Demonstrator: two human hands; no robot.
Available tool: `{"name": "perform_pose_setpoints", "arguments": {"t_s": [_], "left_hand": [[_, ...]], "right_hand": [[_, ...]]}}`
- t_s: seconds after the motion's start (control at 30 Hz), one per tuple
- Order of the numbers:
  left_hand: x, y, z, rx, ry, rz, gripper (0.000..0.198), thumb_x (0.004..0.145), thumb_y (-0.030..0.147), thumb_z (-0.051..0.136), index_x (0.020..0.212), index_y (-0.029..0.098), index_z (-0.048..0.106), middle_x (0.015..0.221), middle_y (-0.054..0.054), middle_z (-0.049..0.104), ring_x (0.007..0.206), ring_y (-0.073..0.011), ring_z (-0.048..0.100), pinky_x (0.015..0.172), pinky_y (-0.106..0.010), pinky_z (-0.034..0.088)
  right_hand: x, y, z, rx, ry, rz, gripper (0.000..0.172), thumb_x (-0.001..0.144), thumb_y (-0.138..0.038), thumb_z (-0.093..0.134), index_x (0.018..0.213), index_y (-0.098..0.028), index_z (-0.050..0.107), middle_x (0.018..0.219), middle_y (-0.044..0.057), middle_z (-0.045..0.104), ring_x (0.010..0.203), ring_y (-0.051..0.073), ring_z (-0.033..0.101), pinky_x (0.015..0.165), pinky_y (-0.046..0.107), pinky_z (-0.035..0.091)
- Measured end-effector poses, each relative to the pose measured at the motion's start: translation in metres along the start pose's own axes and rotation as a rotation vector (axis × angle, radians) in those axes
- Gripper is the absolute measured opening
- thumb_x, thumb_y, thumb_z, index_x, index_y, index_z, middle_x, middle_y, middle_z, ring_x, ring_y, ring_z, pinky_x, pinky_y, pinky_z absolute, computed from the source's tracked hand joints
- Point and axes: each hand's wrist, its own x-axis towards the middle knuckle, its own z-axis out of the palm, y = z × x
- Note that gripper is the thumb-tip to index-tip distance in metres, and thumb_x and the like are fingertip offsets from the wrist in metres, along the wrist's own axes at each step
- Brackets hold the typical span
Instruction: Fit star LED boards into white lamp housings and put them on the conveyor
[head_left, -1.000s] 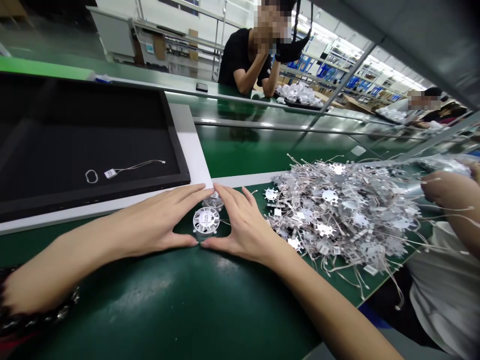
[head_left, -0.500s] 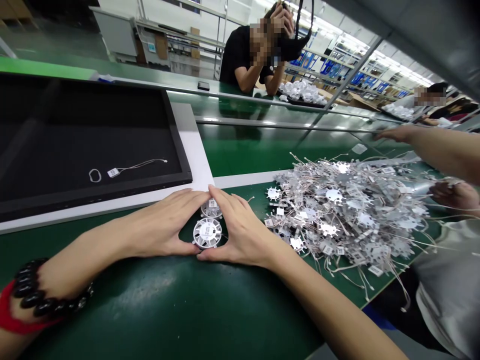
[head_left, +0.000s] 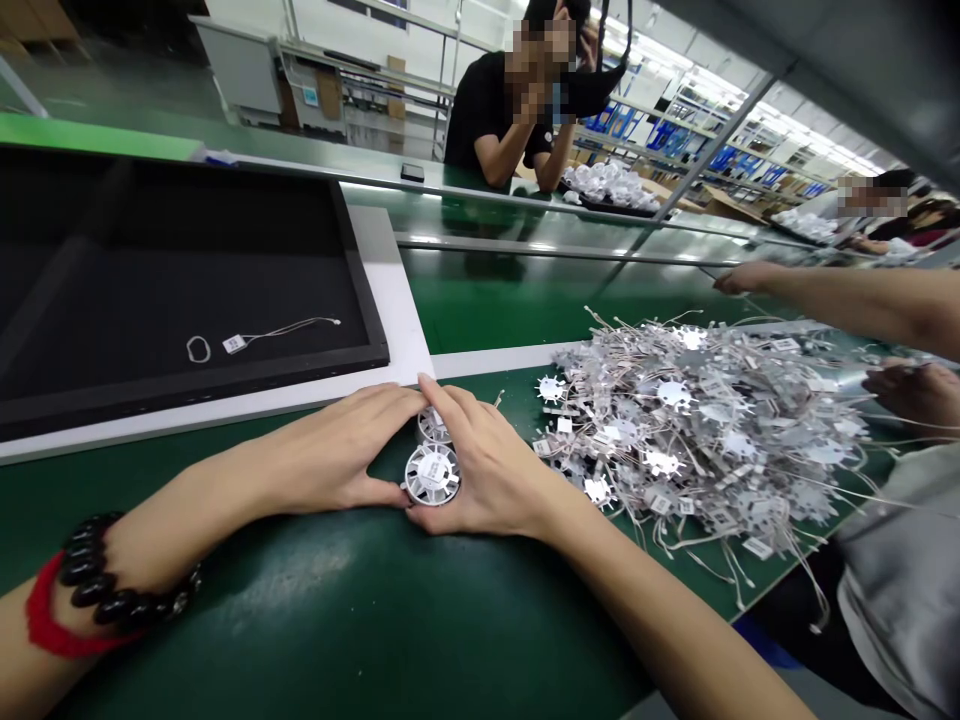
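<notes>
Two round silver-white slotted discs lie on the green bench top, the near disc [head_left: 432, 473] in front of the far disc [head_left: 433, 425]. My left hand [head_left: 337, 455] and my right hand [head_left: 491, 465] are cupped round them from both sides. The index fingertips meet behind the far disc and the thumbs meet at the near disc's front edge. My right fingers curve over the discs' right side. A black bead bracelet [head_left: 112, 590] and a red band are on my left wrist.
A big heap of silver star-shaped parts with thin wires [head_left: 697, 420] lies to the right, with another person's hands [head_left: 911, 390] at it. A black tray [head_left: 150, 270] holding a small wired tag stands at the left. A person in black sits across the line.
My hands have closed in tighter round the two discs, which have shifted slightly right. The neighbour's arm has reached out over the far side of the heap.
</notes>
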Motion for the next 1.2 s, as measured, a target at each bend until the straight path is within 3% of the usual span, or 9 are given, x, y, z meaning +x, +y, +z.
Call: {"name": "perform_pose_setpoints", "arguments": {"t_s": [0.23, 0.43, 0.57, 0.67, 0.73, 0.9, 1.03, 1.2], "left_hand": [[0.000, 0.001, -0.017, 0.066, -0.056, -0.009, 0.080, 0.081, 0.047, 0.082, 0.149, 0.019, 0.049, 0.155, -0.017, 0.055, 0.146, -0.0418, 0.046, 0.125, -0.059, 0.030], [-0.007, -0.010, -0.024, 0.015, -0.031, -0.074, 0.090, 0.087, 0.063, 0.069, 0.159, 0.020, 0.036, 0.162, -0.017, 0.046, 0.146, -0.0413, 0.046, 0.119, -0.057, 0.040], [-0.007, -0.019, -0.015, -0.002, 0.066, -0.040, 0.071, 0.095, 0.056, 0.062, 0.154, 0.021, 0.044, 0.156, -0.017, 0.053, 0.141, -0.0381, 0.051, 0.117, -0.055, 0.042], [-0.006, -0.022, -0.005, 0.024, 0.132, 0.050, 0.050, 0.099, 0.045, 0.058, 0.141, 0.016, 0.059, 0.151, -0.022, 0.056, 0.143, -0.0402, 0.049, 0.117, -0.060, 0.042], [-0.005, -0.021, 0.002, 0.044, 0.141, 0.107, 0.039, 0.098, 0.038, 0.060, 0.132, 0.018, 0.066, 0.141, -0.018, 0.065, 0.140, -0.0379, 0.053, 0.116, -0.058, 0.045], [-0.001, -0.014, 0.015, 0.076, 0.169, 0.155, 0.037, 0.092, 0.032, 0.068, 0.128, 0.021, 0.069, 0.137, -0.016, 0.069, 0.141, -0.0397, 0.052, 0.118, -0.060, 0.043], [-0.001, -0.012, 0.018, 0.066, 0.171, 0.126, 0.041, 0.092, 0.037, 0.068, 0.129, 0.019, 0.069, 0.140, -0.017, 0.067, 0.144, -0.0398, 0.049, 0.119, -0.058, 0.042], [-0.003, -0.013, 0.017, 0.043, 0.189, 0.112, 0.040, 0.093, 0.038, 0.068, 0.127, 0.017, 0.071, 0.138, -0.018, 0.068, 0.143, -0.0409, 0.050, 0.118, -0.060, 0.043]], "right_hand": [[-0.001, -0.002, -0.004, -0.045, -0.031, 0.024, 0.117, 0.071, -0.042, 0.083, 0.164, -0.015, 0.016, 0.148, 0.025, 0.046, 0.133, 0.042, 0.053, 0.109, 0.059, 0.045], [-0.001, 0.000, -0.011, -0.032, -0.037, 0.092, 0.112, 0.074, -0.043, 0.080, 0.164, -0.020, 0.018, 0.149, 0.023, 0.044, 0.123, 0.041, 0.058, 0.103, 0.061, 0.049], [-0.004, 0.002, -0.021, -0.030, 0.013, 0.116, 0.108, 0.074, -0.041, 0.079, 0.162, -0.021, 0.020, 0.152, 0.022, 0.042, 0.132, 0.042, 0.053, 0.108, 0.062, 0.046], [-0.008, 0.003, -0.029, -0.028, 0.074, 0.112, 0.106, 0.075, -0.039, 0.077, 0.161, -0.020, 0.019, 0.154, 0.022, 0.041, 0.138, 0.042, 0.049, 0.112, 0.062, 0.045], [-0.011, 0.005, -0.034, -0.044, 0.124, 0.131, 0.106, 0.076, -0.038, 0.076, 0.161, -0.024, 0.015, 0.156, 0.022, 0.039, 0.141, 0.042, 0.048, 0.111, 0.063, 0.046], [-0.013, 0.012, -0.048, -0.176, 0.258, 0.148, 0.101, 0.080, -0.038, 0.074, 0.160, -0.032, 0.012, 0.159, 0.020, 0.039, 0.142, 0.046, 0.049, 0.104, 0.068, 0.051], [0.006, 0.007, -0.070, -0.234, 0.284, 0.119, 0.098, 0.081, -0.042, 0.073, 0.161, -0.033, 0.017, 0.156, 0.020, 0.044, 0.139, 0.047, 0.052, 0.102, 0.068, 0.052], [0.066, 0.011, -0.104, -0.240, 0.157, 0.194, 0.100, 0.077, -0.052, 0.071, 0.161, -0.024, 0.024, 0.159, 0.022, 0.042, 0.138, 0.046, 0.052, 0.106, 0.068, 0.046]]}}
